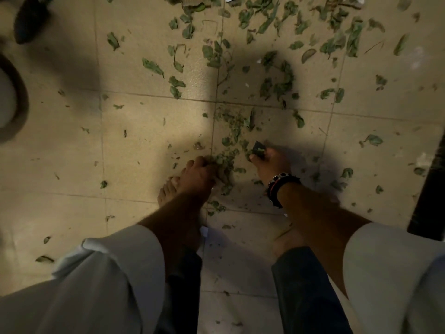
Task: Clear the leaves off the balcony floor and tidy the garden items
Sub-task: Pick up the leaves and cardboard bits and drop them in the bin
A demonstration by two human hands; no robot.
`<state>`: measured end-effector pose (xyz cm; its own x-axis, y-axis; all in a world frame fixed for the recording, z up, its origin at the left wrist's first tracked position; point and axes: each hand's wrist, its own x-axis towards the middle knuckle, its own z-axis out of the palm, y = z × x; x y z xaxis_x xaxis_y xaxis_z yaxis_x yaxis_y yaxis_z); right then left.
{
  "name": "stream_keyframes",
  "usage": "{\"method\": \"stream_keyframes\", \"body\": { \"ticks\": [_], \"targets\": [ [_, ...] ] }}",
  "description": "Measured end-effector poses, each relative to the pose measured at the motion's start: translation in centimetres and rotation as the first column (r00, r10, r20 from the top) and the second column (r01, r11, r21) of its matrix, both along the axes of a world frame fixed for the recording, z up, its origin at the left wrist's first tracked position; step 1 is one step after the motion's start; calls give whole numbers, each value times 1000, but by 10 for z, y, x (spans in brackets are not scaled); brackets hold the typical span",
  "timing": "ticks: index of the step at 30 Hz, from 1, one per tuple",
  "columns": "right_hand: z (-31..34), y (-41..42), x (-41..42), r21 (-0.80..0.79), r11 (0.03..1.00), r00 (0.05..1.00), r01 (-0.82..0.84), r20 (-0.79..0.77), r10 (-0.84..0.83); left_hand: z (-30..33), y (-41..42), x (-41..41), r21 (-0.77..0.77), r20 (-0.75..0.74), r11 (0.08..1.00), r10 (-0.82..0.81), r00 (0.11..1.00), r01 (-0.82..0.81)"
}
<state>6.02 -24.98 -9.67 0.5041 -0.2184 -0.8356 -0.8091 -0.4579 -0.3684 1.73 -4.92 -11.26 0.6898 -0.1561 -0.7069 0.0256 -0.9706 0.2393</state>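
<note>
Trowel (31, 19) blurred, cut off; perhaps a scoop.

A dark post (431, 189) stands at the right edge; a bare foot (168, 189) rests on the near tiles.

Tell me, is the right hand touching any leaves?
Touching. The head view shows the right hand closed around dark leaves, which stick out above its fingers.

Rolled white sleeves (115, 268), dark trousers (305, 292), black wristband (280, 189), bare feet (168, 189)
</note>
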Motion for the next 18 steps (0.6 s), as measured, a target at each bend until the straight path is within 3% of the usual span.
{"method": "stream_keyframes", "body": {
  "ticks": [5, 9, 12, 14, 15, 18],
  "targets": [
    [2, -8, -12, 26, 999, 999, -39, -34, 40, 3, 3, 0, -34, -6, 999, 4, 1000, -4],
    [10, -9, -18, 197, 971, 982, -139, -98, 161, 22, 8, 5, -202, -34, 941, 271, 962, -272],
    [15, -2, -18, 320, 882, 922, -346, -59, 383, 36, 6, 21, -328, -106, 779, 531, 840, -534],
    [20, 7, -16, 340, 857, 911, -387, -2, 412, 41, 1, 33, -396, -209, 670, 600, 772, -628],
    [22, 10, -16, 350, 873, 932, -339, -2, 363, 43, -3, 38, -429, -273, 605, 621, 735, -670],
    [26, 20, -14, 304, 953, 998, 10, -58, 8, 42, -22, 45, -436, -468, 364, 689, 553, -823]
  ]
}}
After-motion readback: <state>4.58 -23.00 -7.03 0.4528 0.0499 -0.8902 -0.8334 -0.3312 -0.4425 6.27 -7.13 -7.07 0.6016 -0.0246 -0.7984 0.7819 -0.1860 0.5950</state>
